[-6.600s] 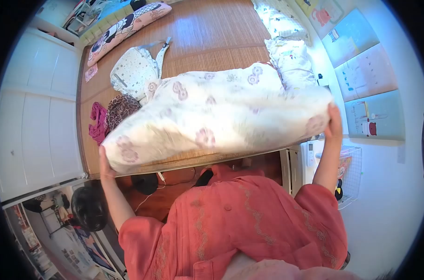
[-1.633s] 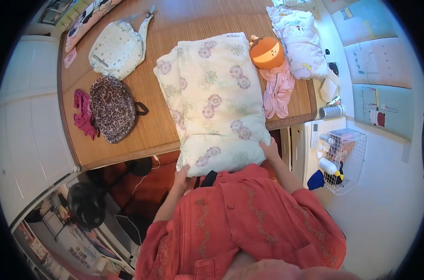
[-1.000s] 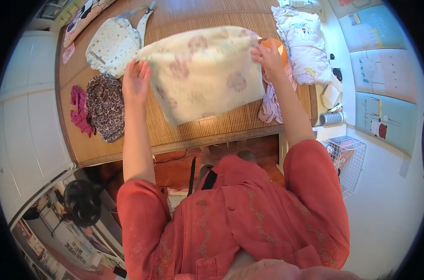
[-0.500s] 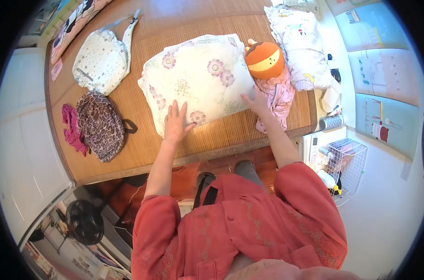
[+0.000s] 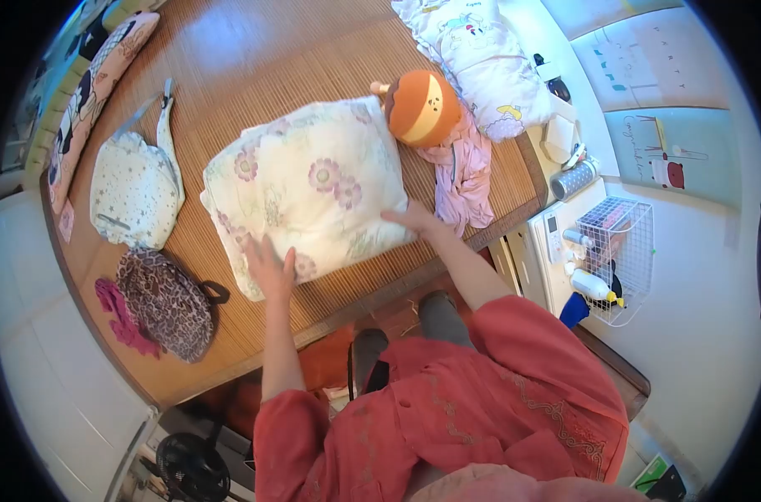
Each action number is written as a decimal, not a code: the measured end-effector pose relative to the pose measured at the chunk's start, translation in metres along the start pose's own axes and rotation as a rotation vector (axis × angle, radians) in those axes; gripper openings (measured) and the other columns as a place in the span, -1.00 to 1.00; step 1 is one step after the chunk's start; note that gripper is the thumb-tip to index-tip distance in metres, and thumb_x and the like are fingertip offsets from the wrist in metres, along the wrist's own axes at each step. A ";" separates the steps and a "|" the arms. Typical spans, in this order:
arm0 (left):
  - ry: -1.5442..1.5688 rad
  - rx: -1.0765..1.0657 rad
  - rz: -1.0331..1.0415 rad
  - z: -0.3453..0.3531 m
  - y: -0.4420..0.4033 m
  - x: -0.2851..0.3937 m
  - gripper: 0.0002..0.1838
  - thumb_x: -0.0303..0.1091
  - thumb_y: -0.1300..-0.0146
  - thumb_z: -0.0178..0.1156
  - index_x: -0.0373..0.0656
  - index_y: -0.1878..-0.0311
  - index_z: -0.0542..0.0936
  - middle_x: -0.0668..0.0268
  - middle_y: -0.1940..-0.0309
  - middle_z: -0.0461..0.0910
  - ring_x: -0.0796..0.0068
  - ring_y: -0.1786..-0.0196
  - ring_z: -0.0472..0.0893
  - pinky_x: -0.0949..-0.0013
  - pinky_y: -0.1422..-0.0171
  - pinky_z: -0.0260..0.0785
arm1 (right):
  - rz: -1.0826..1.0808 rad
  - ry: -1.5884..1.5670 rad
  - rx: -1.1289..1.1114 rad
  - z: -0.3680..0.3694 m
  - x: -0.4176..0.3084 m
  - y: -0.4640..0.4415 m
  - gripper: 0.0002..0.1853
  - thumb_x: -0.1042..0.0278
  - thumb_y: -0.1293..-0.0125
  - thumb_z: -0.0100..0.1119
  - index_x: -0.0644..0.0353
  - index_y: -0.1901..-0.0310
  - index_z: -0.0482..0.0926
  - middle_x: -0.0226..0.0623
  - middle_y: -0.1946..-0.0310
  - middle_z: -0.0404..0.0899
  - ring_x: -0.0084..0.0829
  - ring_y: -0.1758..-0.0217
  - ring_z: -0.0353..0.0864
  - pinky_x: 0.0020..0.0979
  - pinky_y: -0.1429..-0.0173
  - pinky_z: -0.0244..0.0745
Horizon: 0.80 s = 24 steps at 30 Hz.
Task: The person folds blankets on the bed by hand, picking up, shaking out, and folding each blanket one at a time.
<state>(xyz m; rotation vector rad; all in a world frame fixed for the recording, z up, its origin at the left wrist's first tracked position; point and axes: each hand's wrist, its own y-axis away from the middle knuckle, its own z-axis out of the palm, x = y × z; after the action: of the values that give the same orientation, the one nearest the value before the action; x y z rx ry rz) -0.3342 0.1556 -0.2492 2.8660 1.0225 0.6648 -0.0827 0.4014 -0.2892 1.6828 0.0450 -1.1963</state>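
A folded white quilt with purple flowers lies on a bed covered by a woven bamboo mat. My left hand rests on its near left part, fingers spread. At the near right corner, my right hand touches the edge, thumb and fingers apart. Neither hand is closed around the cloth. Against the quilt's right side sits an orange and brown plush toy. A crumpled pink cloth lies beside the toy, just right of my right hand.
At left lie a white star-patterned bag, a leopard-print bag and a magenta cloth. White printed bedding is at the far right. Beyond the mat's right edge stand a dotted cup and a wire basket. A black fan is lower left.
The view has turned, so the bed appears tilted and its things shifted leftward. Both hands stay at the quilt's near side, the right one now at its near right corner.
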 end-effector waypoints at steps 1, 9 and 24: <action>-0.044 0.220 -0.140 -0.005 0.011 0.003 -0.19 0.11 -0.05 0.20 -0.07 -0.32 0.21 -0.08 -0.33 0.05 -0.09 -0.36 0.07 -0.09 -0.32 -0.03 | 0.001 -0.097 -0.027 0.012 0.008 0.010 -0.32 0.22 0.03 0.41 0.26 -0.14 0.38 -0.23 -0.01 0.51 -0.38 -0.02 0.51 -0.39 -0.09 0.42; 1.666 0.256 -1.258 -0.018 0.075 0.073 -0.02 0.42 -0.07 -0.06 -0.09 -0.38 -0.01 0.05 -0.34 0.05 0.08 -0.33 0.15 0.08 -0.39 0.01 | 0.193 -0.703 -0.319 0.104 -0.047 0.075 -0.47 0.52 -0.04 0.20 0.35 -0.11 0.37 -0.14 0.00 0.49 -0.35 0.00 0.52 -0.37 -0.07 0.45; 2.036 -0.001 -0.126 -0.160 -0.102 0.198 -0.19 0.37 -0.20 -0.21 -0.04 -0.34 0.11 0.23 -0.26 0.23 0.21 -0.27 0.26 0.13 -0.33 0.15 | -0.654 -0.510 -0.478 0.029 -0.327 0.189 -0.43 0.42 0.03 0.29 0.32 -0.08 0.39 -0.23 0.06 0.50 -0.43 0.01 0.48 -0.43 -0.04 0.43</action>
<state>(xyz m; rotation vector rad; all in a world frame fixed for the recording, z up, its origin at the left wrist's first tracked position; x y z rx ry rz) -0.3220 0.3377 -0.0442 1.0738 0.8797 3.3960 -0.1662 0.4487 0.0778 0.9220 0.5538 -1.8916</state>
